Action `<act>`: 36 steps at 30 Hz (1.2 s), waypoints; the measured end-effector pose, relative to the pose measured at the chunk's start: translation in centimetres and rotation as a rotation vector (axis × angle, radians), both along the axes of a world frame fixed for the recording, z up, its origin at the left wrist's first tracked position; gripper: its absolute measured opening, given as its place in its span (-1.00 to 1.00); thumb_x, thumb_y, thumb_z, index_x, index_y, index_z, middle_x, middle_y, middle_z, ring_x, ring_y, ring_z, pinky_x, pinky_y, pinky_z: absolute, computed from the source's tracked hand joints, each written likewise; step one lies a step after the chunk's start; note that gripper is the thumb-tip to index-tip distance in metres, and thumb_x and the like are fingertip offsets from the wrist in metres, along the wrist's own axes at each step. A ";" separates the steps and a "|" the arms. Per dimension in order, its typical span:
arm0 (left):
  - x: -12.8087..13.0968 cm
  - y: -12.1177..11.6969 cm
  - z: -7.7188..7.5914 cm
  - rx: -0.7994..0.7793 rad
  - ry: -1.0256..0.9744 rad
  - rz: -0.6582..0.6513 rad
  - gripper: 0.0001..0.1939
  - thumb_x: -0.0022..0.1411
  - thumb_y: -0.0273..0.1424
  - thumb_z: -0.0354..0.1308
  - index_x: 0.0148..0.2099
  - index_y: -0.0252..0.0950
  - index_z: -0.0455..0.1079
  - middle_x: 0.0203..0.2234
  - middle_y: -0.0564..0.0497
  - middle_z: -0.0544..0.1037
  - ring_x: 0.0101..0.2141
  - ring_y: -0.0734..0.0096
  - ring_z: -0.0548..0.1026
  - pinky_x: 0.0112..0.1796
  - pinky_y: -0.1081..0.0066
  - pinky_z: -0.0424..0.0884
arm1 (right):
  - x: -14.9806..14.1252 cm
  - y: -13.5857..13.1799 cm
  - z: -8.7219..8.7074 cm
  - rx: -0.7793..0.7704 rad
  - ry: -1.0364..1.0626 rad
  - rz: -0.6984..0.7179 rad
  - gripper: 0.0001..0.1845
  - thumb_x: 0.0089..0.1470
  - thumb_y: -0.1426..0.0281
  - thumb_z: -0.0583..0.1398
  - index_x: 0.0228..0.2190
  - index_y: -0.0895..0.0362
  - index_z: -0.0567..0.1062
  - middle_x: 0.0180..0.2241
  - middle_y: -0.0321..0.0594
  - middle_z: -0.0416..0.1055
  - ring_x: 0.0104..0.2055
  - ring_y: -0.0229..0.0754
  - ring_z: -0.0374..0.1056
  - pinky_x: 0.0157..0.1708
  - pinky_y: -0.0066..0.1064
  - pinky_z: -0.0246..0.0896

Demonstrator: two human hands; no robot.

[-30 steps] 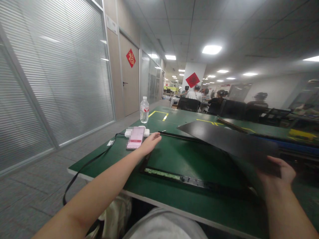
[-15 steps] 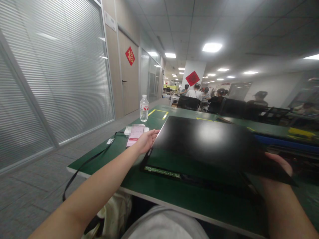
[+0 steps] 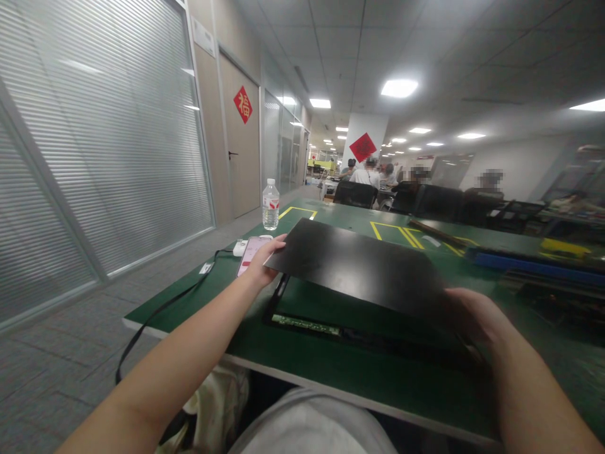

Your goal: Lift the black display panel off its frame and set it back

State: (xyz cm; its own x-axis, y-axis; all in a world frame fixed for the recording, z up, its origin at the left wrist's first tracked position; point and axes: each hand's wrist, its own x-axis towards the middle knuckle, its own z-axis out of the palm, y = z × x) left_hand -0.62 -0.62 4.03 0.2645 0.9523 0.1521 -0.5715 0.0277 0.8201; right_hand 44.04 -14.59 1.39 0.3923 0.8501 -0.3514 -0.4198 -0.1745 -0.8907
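Note:
A thin, dark, glossy panel (image 3: 350, 261) hangs tilted above the green table, spanning both hands. My left hand (image 3: 268, 257) grips its left edge, thumb on top. At its right edge my right hand (image 3: 472, 315) is closed on it, partly blurred. Below the panel lies a black frame (image 3: 401, 347) with a green circuit board strip (image 3: 305, 325) along its near side; the panel covers the frame's far part.
On the green table (image 3: 331, 375), a phone (image 3: 248, 257), a white case (image 3: 239, 248) and a water bottle (image 3: 271, 205) stand left. A black strap (image 3: 165, 307) hangs over the edge. A blue object (image 3: 524, 263) lies right. People (image 3: 368, 176) sit farther back.
The panel has shifted left and tilted differently, showing more of the yellow-taped table behind. My right hand has moved left with it, and my left hand now closes on the left edge.

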 end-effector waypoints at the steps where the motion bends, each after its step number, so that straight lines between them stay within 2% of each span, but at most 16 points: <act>1: 0.0 0.0 0.1 0.003 -0.023 0.012 -0.58 -0.11 -0.54 0.16 -0.12 -0.40 0.54 -0.36 -0.01 0.65 -0.47 0.42 0.53 -0.42 0.49 0.42 | -0.2 0.1 -0.1 -0.047 0.000 0.110 -0.77 -0.03 0.49 0.22 -0.26 0.18 0.56 -0.37 -0.06 0.59 -0.35 -0.01 0.53 -0.30 -0.25 0.47; 3: -0.1 0.1 0.2 0.004 -0.048 0.047 -0.59 -0.14 -0.54 0.15 -0.15 -0.40 0.53 -0.39 0.00 0.64 -0.45 0.40 0.53 -0.39 0.47 0.44 | -0.4 0.3 -0.1 -0.036 -0.051 0.216 -0.72 0.02 0.45 0.19 -0.18 0.17 0.55 -0.33 -0.06 0.60 -0.29 -0.02 0.54 -0.24 -0.25 0.47; 4: -0.1 0.1 0.2 0.006 -0.053 0.066 -0.59 -0.14 -0.54 0.15 -0.15 -0.40 0.52 -0.39 0.00 0.64 -0.44 0.39 0.54 -0.38 0.47 0.44 | -0.5 0.4 -0.1 -0.002 -0.086 0.224 -0.68 0.03 0.46 0.18 -0.13 0.17 0.54 -0.30 -0.06 0.60 -0.27 -0.02 0.54 -0.21 -0.25 0.47; 7: -0.1 0.3 0.0 0.010 -0.034 0.101 -0.56 -0.16 -0.52 0.16 -0.13 -0.42 0.51 -0.39 0.00 0.63 -0.43 0.39 0.53 -0.36 0.47 0.43 | -0.6 0.6 0.1 0.042 -0.172 0.139 -0.54 0.02 0.50 0.17 0.01 0.18 0.45 -0.27 -0.04 0.59 -0.23 -0.05 0.54 -0.20 -0.29 0.46; 10: 0.0 0.6 -0.4 0.010 0.026 0.107 -0.51 -0.19 -0.49 0.16 -0.11 -0.42 0.50 -0.41 -0.01 0.62 -0.42 0.35 0.53 -0.39 0.46 0.41 | -0.8 0.5 0.3 -0.013 -0.241 0.016 -0.42 0.04 0.51 0.16 0.14 0.19 0.33 -0.30 -0.01 0.59 -0.26 -0.08 0.54 -0.25 -0.32 0.45; 12: -0.1 0.7 -0.5 0.009 0.068 0.097 -0.50 -0.21 -0.47 0.16 -0.10 -0.41 0.50 -0.44 0.00 0.60 -0.44 0.34 0.52 -0.42 0.45 0.38 | -0.9 0.4 0.4 -0.041 -0.297 -0.016 -0.39 0.05 0.49 0.15 0.17 0.18 0.30 -0.33 -0.01 0.59 -0.27 -0.09 0.54 -0.26 -0.33 0.44; 15: -0.2 0.8 -0.6 -0.005 0.126 0.103 -0.51 -0.24 -0.46 0.16 -0.14 -0.41 0.50 -0.49 0.03 0.57 -0.48 0.34 0.49 -0.46 0.45 0.34 | -0.9 0.3 0.5 -0.071 -0.376 -0.038 -0.41 0.04 0.45 0.16 0.15 0.17 0.35 -0.33 -0.01 0.59 -0.30 -0.11 0.54 -0.30 -0.37 0.40; 22: 0.3 0.5 -0.7 -0.066 0.271 0.191 -0.57 -0.32 -0.50 0.17 -0.25 -0.33 0.43 -0.57 0.09 0.51 -0.54 0.37 0.45 -0.49 0.43 0.33 | -1.2 0.4 0.5 -0.162 -0.576 -0.129 -0.48 -0.01 0.40 0.16 0.04 0.15 0.47 -0.28 -0.01 0.60 -0.48 -0.24 0.39 -0.55 -0.49 0.16; 26: 0.7 0.0 -1.1 -0.078 0.373 0.229 -0.60 -0.26 -0.46 0.29 -0.26 -0.30 0.38 -0.57 0.11 0.51 -0.54 0.37 0.48 -0.48 0.42 0.36 | -1.5 0.3 0.8 -0.194 -0.613 -0.189 -0.52 -0.04 0.38 0.16 -0.02 0.15 0.50 -0.36 -0.02 0.60 -0.51 -0.24 0.34 -0.58 -0.50 0.11; 30: 1.1 -0.4 -1.6 -0.103 0.479 0.237 -0.53 -0.21 -0.34 0.46 -0.25 -0.29 0.35 -0.52 0.07 0.56 -0.49 0.34 0.54 -0.42 0.39 0.41 | -1.3 0.3 0.7 -0.198 -0.650 -0.233 -0.60 -0.06 0.38 0.18 -0.12 0.15 0.52 -0.43 -0.04 0.59 -0.53 -0.23 0.32 -0.60 -0.49 0.07; 36: 1.3 -0.1 -2.5 -0.092 0.498 0.184 -0.40 -0.33 -0.40 0.55 -0.25 -0.29 0.29 -0.44 0.00 0.60 -0.45 0.29 0.58 -0.33 0.31 0.46 | -1.1 0.3 0.4 -0.210 -0.679 -0.247 -0.73 -0.03 0.39 0.17 -0.23 0.14 0.52 -0.50 -0.10 0.56 -0.57 -0.25 0.27 -0.62 -0.49 0.03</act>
State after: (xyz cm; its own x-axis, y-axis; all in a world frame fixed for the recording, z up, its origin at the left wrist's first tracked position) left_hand 0.73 -0.73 1.55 0.1107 0.9932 -0.0357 -0.1166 0.0487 0.9920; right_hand 42.90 -14.29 1.81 0.7509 0.6512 -0.1096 0.1608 -0.3413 -0.9261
